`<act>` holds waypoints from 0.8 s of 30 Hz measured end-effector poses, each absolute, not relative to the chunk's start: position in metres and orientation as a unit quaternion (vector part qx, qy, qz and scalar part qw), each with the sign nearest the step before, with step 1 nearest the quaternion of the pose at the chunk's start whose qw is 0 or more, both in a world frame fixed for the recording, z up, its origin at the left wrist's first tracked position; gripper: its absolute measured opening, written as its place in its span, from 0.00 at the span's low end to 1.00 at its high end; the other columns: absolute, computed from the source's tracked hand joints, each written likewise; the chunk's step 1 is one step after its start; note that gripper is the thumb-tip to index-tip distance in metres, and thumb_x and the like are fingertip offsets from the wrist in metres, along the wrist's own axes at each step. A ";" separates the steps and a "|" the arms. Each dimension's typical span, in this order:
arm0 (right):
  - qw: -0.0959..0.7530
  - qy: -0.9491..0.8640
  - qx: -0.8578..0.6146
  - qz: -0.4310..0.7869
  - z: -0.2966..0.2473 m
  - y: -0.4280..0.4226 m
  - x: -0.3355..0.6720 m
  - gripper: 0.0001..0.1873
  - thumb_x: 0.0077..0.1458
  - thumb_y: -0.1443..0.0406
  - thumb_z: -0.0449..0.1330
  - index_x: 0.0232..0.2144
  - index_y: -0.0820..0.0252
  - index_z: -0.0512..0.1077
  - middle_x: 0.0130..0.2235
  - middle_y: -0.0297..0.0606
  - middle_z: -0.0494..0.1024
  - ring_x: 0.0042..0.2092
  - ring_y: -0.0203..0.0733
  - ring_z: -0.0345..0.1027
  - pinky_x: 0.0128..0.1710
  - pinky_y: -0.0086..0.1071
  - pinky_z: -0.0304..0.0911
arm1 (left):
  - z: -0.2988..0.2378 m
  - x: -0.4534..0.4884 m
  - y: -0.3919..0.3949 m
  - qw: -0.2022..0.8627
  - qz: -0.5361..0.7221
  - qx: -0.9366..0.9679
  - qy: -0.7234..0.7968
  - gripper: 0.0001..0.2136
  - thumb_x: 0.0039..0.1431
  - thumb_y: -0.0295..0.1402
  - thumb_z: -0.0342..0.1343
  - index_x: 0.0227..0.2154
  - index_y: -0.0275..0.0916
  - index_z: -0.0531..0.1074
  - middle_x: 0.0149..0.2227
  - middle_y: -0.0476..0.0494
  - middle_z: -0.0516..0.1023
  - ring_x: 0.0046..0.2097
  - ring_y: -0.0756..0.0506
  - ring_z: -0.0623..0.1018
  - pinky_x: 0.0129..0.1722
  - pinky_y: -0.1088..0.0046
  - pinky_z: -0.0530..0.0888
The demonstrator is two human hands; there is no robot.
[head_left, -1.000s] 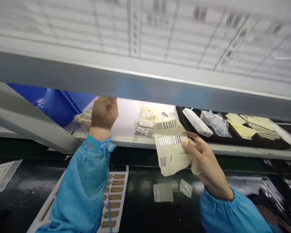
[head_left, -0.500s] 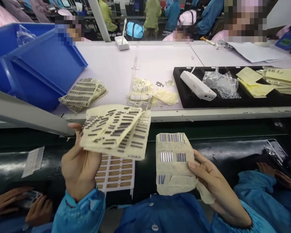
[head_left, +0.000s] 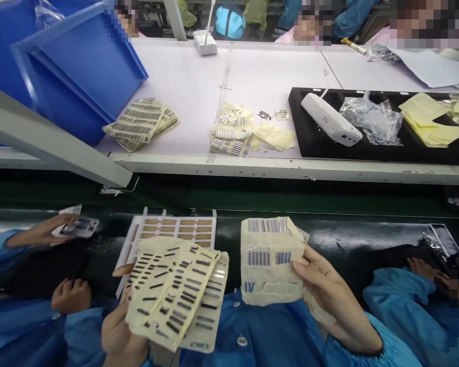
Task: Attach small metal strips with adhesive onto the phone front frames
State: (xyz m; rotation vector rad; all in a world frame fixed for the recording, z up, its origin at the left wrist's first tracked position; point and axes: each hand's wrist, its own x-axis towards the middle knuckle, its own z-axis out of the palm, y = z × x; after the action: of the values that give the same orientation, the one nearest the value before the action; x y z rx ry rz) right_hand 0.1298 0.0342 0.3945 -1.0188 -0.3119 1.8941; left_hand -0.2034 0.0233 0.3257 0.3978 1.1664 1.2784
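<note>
In my left hand (head_left: 118,326) is a fanned bunch of pale yellow sheets (head_left: 176,290) carrying rows of small dark metal strips; the hand is closed on their left side. My right hand (head_left: 321,275) pinches another yellow sheet (head_left: 271,262) by its right edge, with short groups of silvery and bluish strips on it. A loose yellow flap hangs under that hand, and a small piece with shiny strips peeks out behind the sheet's upper right corner. Behind the left bunch lies a white slotted tray (head_left: 214,229), partly covered by the sheets.
On the shelf are a stack of strip sheets (head_left: 141,122), more sheets (head_left: 233,135), a blue bin (head_left: 87,66) and a black tray (head_left: 302,148) holding a white device (head_left: 331,120). A slanting metal post (head_left: 61,132) stands at left. Co-workers' hands (head_left: 71,295) are on both sides.
My left hand has lowered the bunch of sheets toward my body, uncovering the shelf edge. The right-hand sheet stays nearly in place. The view has tilted down; the left co-worker's hand reaches forward with a part.
</note>
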 end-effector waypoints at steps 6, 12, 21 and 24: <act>0.470 -0.118 -0.429 0.762 0.379 0.037 0.126 0.17 0.53 0.63 0.65 0.47 0.55 0.76 0.42 0.39 0.82 0.44 0.46 0.77 0.46 0.39 0.70 | 0.317 -0.183 0.021 0.606 0.532 0.067 0.587 0.20 0.39 0.30 0.72 0.37 0.50 0.77 0.36 0.53 0.82 0.45 0.43 0.82 0.52 0.68 0.77; 0.447 -0.129 -0.433 0.772 0.366 0.033 0.122 0.15 0.53 0.63 0.66 0.45 0.55 0.77 0.41 0.39 0.82 0.45 0.46 0.76 0.47 0.38 0.69 | 0.318 -0.138 0.028 0.600 0.405 0.289 0.627 0.12 0.48 0.40 0.69 0.35 0.41 0.82 0.63 0.40 0.67 0.67 0.33 0.61 0.62 0.62 0.67; 0.394 -0.138 -0.481 0.771 0.356 0.033 0.111 0.22 0.54 0.59 0.66 0.51 0.53 0.73 0.44 0.41 0.81 0.45 0.48 0.76 0.45 0.39 0.71 | 0.342 -0.091 0.028 0.622 0.353 0.446 0.539 0.08 0.60 0.35 0.58 0.37 0.48 0.83 0.67 0.48 0.61 0.68 0.36 0.59 0.63 0.64 0.67; 0.390 -0.178 -0.505 0.749 0.356 0.031 0.107 0.30 0.56 0.58 0.65 0.60 0.50 0.64 0.48 0.42 0.79 0.48 0.48 0.75 0.46 0.40 0.71 | 0.343 -0.092 0.031 0.620 0.360 0.454 0.529 0.10 0.62 0.35 0.57 0.43 0.50 0.81 0.68 0.50 0.58 0.68 0.38 0.58 0.65 0.65 0.64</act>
State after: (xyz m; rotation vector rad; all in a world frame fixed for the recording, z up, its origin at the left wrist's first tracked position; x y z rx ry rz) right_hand 0.1074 0.0311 0.3562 -1.2837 -0.4520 1.9027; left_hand -0.0922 0.0309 0.3429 1.0432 1.2163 0.8280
